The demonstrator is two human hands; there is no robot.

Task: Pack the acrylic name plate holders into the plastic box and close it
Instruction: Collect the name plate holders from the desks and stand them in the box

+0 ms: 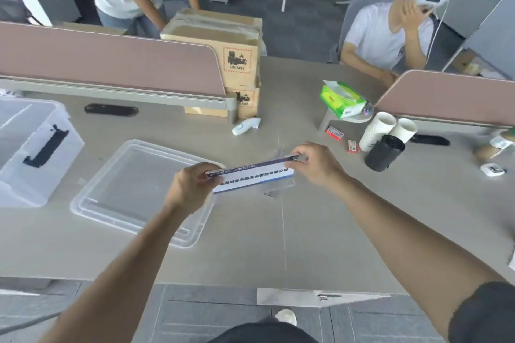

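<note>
Pinching nameplate holder (252,179), left hand (189,189) over lid (92,211) edge, right hand (317,166) over table (334,231)

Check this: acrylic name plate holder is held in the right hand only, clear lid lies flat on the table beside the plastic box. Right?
Not quite. The head view shows both hands on the acrylic name plate holder: the left hand grips its left end, the right hand pinches its right end. The rest holds: the clear lid lies flat on the table beside the plastic box.
</note>
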